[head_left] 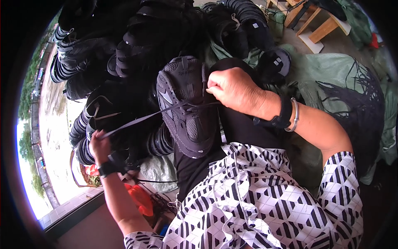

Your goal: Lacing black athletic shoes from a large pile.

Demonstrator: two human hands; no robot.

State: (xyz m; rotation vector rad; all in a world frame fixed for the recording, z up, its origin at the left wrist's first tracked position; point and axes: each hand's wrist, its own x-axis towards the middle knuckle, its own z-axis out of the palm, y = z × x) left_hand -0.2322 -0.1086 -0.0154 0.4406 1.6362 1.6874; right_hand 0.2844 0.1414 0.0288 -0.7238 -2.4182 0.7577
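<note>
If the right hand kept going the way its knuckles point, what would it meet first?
The right hand points left across the picture and already rests against the black mesh sneaker on the lap, so it would press into the shoe's laced upper first. Depth is hard to judge.

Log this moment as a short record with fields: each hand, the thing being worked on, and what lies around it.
left hand: left hand pinches the end of a black lace, pulled taut out to the person's left
right hand: right hand grips the black shoe at its side
shoe: rests on the lap, lace running across its eyelets
wrists: black strap on the left; black band and metal bangle on the right
around: pile of black shoes behind; green sacking to the right; wooden stool at top right
</note>
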